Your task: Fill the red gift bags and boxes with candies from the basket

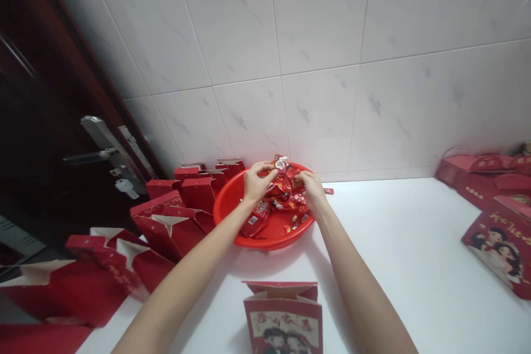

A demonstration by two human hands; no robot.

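My left hand (258,181) is over the back of a red plastic basket (224,207), thumb and fingers closed on the edge of a small red candy packet (281,164) with a round white label. Across from it, my right hand (312,189) reaches in over the basket's right side. Its fingers are curled among the wrapped candies (286,188), and what they pinch is hidden. More red packets (254,224) lie in the basket's front left part. A red gift box (284,312) with a cartoon couple stands in front of the basket, its top flaps open.
Several open red boxes (174,232) line the table's left side. Filled red boxes (504,238) stand at the right. A small red wrapper (328,191) lies behind the basket on the white table (385,243). Tiled wall behind; dark door (45,121) at left.
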